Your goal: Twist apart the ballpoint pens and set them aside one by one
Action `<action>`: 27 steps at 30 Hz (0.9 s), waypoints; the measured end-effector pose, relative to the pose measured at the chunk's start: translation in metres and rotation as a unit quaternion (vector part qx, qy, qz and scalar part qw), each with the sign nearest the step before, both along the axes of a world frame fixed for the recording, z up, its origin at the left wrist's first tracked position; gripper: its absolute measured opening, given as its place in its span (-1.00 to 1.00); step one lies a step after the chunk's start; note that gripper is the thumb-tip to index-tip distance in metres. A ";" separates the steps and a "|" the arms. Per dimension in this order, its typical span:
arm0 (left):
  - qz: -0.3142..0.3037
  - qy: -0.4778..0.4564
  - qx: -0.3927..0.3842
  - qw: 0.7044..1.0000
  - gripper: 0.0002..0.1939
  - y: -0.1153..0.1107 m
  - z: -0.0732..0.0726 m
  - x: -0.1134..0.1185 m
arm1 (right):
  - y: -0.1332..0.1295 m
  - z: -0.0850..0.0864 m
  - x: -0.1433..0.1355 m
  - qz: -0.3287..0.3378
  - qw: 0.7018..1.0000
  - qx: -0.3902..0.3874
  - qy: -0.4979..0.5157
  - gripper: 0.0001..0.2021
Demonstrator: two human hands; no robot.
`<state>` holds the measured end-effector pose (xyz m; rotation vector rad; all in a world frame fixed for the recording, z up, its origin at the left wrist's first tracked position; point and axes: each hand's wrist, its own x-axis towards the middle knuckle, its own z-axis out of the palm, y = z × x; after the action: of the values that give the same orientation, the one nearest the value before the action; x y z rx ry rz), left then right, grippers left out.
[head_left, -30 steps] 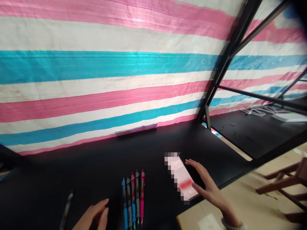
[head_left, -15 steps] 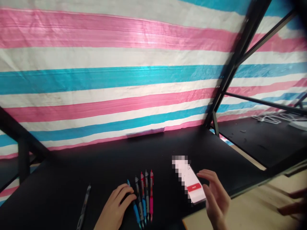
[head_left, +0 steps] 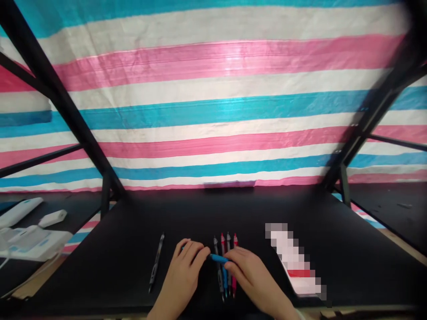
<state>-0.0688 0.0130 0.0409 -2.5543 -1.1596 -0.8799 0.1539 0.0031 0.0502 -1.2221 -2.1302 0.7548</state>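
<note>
A blue pen (head_left: 218, 258) lies sideways across the front of the black table (head_left: 133, 231). It is thin, with a bright blue body. Both hands hold it between them. The left hand (head_left: 183, 271) has its fingers curled around the pen's left end, and the right hand (head_left: 251, 274) pinches the right end with its fingertips. Both hands are closed on the pen.

Just under and behind the pen is a row of pens (head_left: 227, 262) lying side by side, pointing away from the person. They are grey, red, blue and pink. The blue pen crosses over them.

A black pen (head_left: 156, 262) lies alone to the left of the left hand, a little apart from it. A white phone (head_left: 295, 266) lies to the right of the right hand, close to the front edge of the table.

The hands are near the front edge. The table behind the pens is bare up to the striped sheet (head_left: 213, 106). Black metal bars (head_left: 56, 98) stand at both sides
</note>
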 end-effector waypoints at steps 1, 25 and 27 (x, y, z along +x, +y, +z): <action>0.006 -0.002 -0.001 1.000 -0.67 -0.002 0.003 0.003 | 0.001 -0.003 -0.002 -0.006 1.000 -0.012 -0.002 -0.74; 0.057 -0.663 -0.404 0.627 -0.58 -0.014 -0.038 0.022 | 0.001 -0.063 0.007 -0.144 0.973 0.060 0.171 -0.87; 0.060 -0.701 -0.405 0.584 -0.65 -0.015 -0.043 0.023 | -0.001 -0.067 0.003 -0.139 0.972 0.061 0.179 -0.87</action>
<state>-0.0454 -0.0021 -0.0024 -1.6115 -2.4304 -3.1639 0.1568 0.0022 -0.0167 -1.1854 -1.6481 0.6514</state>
